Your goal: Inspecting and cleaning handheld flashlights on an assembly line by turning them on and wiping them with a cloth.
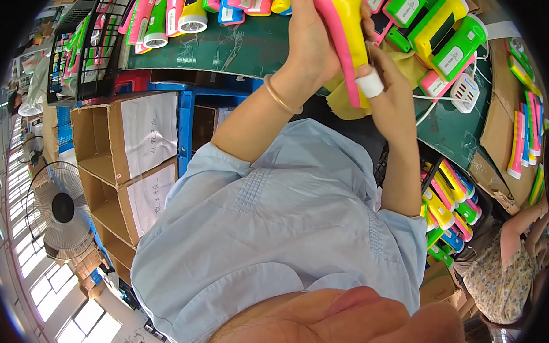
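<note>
At the top of the frame, my left hand (310, 44) and right hand (390, 102) share a snug grip on one pink-and-yellow flashlight (341, 34). This one seems partway done. More flashlights (460, 48) lie on the green counter (238, 45); which are finished, I can't tell.

We note a pale blue shirt (289, 220) with a wide, rounded collar (237, 296) and short sleeves (216, 168). On each side of its front we distinguish a panel (251, 189) of fine, gathered stitching. Around the left wrist (296, 81) we see a thin, plain bangle (275, 96) of pale gold tone. We observe a white band (370, 85) on the right hand's (390, 90) thumb and another, cut by the upper edge, on the left hand (309, 44).
</note>
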{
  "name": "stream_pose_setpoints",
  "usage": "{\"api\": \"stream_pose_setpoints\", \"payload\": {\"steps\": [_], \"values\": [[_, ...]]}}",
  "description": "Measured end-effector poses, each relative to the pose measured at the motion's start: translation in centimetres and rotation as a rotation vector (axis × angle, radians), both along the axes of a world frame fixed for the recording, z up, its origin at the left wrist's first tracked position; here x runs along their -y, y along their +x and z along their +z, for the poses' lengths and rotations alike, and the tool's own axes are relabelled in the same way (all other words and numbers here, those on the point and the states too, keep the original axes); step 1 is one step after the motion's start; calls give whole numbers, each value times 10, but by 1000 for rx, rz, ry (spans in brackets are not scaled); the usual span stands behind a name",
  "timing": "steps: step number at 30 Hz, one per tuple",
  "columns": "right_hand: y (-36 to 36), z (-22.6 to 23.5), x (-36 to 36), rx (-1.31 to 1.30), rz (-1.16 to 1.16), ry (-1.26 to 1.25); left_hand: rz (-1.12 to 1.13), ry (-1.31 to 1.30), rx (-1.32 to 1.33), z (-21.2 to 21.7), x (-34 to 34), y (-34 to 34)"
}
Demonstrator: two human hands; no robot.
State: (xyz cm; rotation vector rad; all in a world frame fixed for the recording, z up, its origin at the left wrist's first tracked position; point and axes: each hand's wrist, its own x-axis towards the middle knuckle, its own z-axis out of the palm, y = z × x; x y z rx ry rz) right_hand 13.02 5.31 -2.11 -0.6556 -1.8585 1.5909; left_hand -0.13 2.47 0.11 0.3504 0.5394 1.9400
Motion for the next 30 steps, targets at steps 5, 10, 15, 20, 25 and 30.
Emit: {"api": "stream_pose_setpoints", "payload": {"steps": [5,10,15,20,25,30], "values": [[0,1,-16,42,100,-261,144,-128,-311,-5,-7,12],[-3,-12,-14,-34,85,-165,77,-199,-333,4,-14,11],[16,0,-27,-53,185,-619,149,-336,-479,26,-28,25],[20,-7,-34,-49,48,-531,199,-132,-786,3,-38,18],[17,0,-33,-15,83,-220,272,-262,-947,-12,-33,26],[42,28,-39,-145,-136,-407,-58,-185,-440,15,-55,32]]}}
